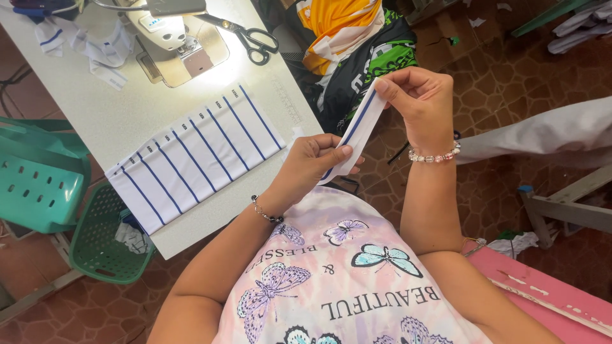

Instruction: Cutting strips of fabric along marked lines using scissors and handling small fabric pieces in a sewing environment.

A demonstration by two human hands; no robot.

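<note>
A pale grey sewing table (127, 121) fills the upper left of the frame, carrying a cream sewing machine (167, 35) and a pair of black-handled scissors (252, 37) near the top centre. Across the table's lower part lies a row of white fabric strips with blue stripes (194, 159), overlapped like tiles, each with a small dark label mark at its upper end. Green plastic baskets (102, 239) sit at the lower left.

At centre frame, one narrow white fabric strip with a blue stripe (357, 130) is held off the table's edge, its long axis running from lower left to upper right. The right hand (421, 105) pinches the upper end between thumb and closed fingertips; the left hand (312, 165) grips the lower end, fingers curled shut around it.
</note>
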